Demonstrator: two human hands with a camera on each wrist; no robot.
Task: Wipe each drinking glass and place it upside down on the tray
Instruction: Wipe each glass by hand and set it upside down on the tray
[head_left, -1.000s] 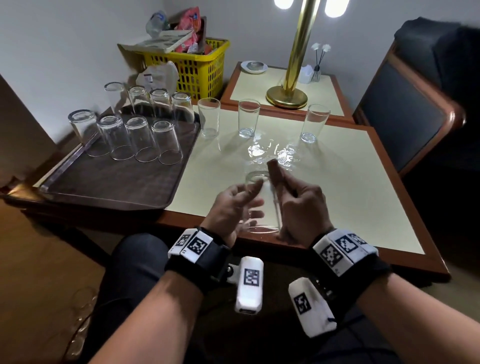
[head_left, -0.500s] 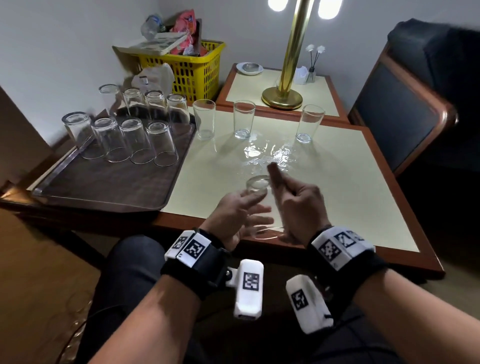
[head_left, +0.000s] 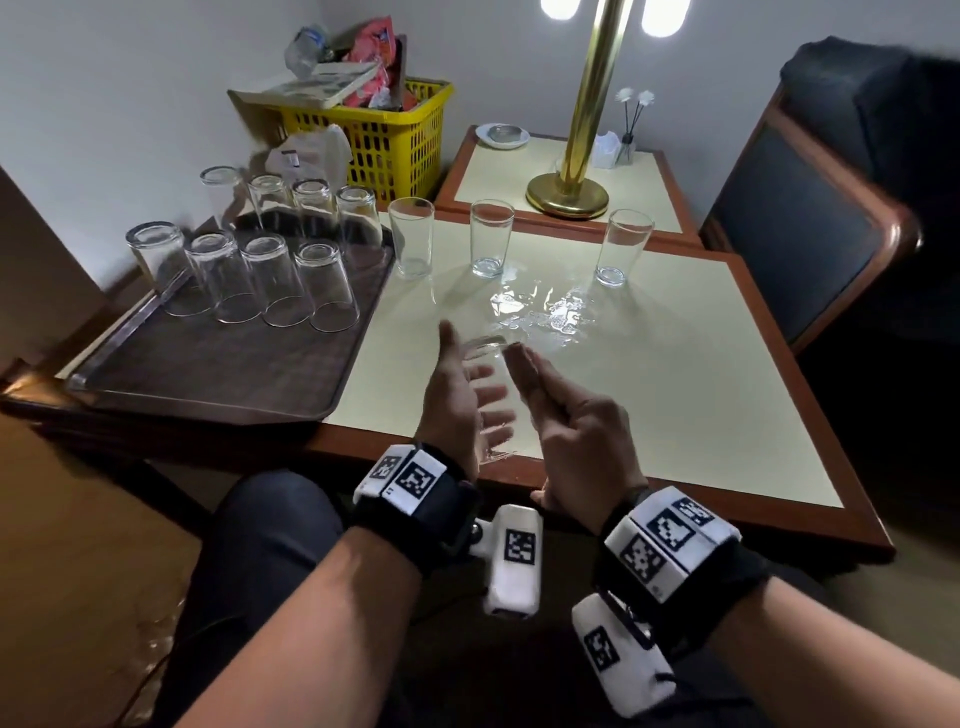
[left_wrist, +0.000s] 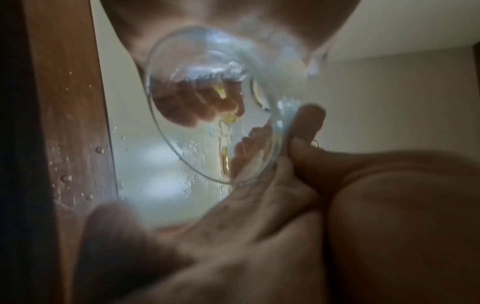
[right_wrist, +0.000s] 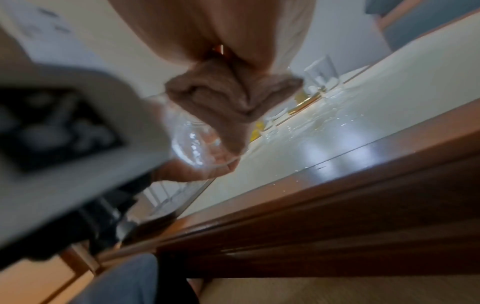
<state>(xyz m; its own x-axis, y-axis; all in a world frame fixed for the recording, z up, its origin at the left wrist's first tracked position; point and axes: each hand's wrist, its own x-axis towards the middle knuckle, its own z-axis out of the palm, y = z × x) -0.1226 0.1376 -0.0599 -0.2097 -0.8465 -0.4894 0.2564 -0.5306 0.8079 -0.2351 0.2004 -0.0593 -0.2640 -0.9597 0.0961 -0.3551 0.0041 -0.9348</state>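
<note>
Over the near edge of the table (head_left: 675, 374) the left hand (head_left: 457, 400) cradles a drinking glass (head_left: 491, 395), fingers spread along its side and thumb up, the glass tilted with its base toward twelve o'clock. At three o'clock of it the right hand (head_left: 576, 431) is closed on a brown cloth (right_wrist: 233, 102) pressed against the glass wall (the wrist views are blurred here). The tray (head_left: 218, 384) lies at nine o'clock, carrying eight upturned glasses (head_left: 270, 280) in two rows. Three upright glasses (head_left: 491, 239) stand at twelve o'clock, with a puddle (head_left: 545, 312) just in front of them.
</note>
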